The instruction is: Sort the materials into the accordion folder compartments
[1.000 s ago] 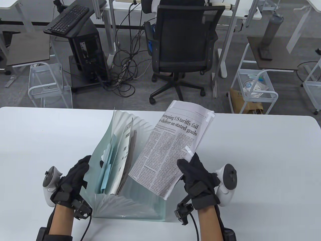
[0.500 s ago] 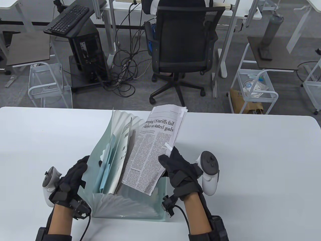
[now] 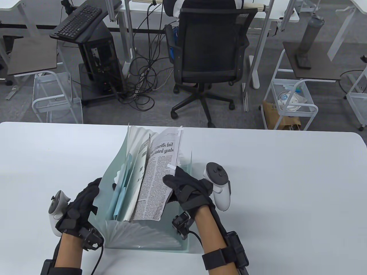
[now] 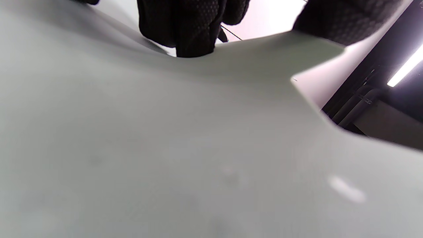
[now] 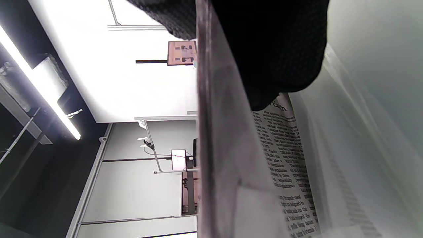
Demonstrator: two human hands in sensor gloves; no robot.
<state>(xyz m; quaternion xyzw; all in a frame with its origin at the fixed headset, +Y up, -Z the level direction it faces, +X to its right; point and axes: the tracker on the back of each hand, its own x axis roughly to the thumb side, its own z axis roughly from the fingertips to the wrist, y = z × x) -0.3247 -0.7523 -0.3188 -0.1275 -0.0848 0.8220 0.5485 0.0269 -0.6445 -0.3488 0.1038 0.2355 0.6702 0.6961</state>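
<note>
A pale green accordion folder (image 3: pixel 149 232) stands fanned out on the white table (image 3: pixel 286 186). My left hand (image 3: pixel 83 197) holds its left cover (image 4: pixel 198 148), fingers (image 4: pixel 191 26) hooked over the top edge. Blue and white papers (image 3: pixel 126 183) sit in the left pockets. My right hand (image 3: pixel 183 186) pinches a folded newspaper (image 3: pixel 157 177) by its right edge; the paper stands nearly upright with its lower part down among the middle pockets. In the right wrist view my thumb and fingers (image 5: pixel 264 49) clamp the newspaper (image 5: pixel 287 158).
The table's far edge runs just behind the folder. Beyond it stand an office chair (image 3: pixel 209 57), a computer tower with a keyboard (image 3: pixel 77 21) on top, floor cables and wire carts (image 3: pixel 289 106).
My right hand moved left and turned the newspaper from a slant over the folder's right side to nearly upright, lowering it among the middle pockets. The left hand stayed on the cover.
</note>
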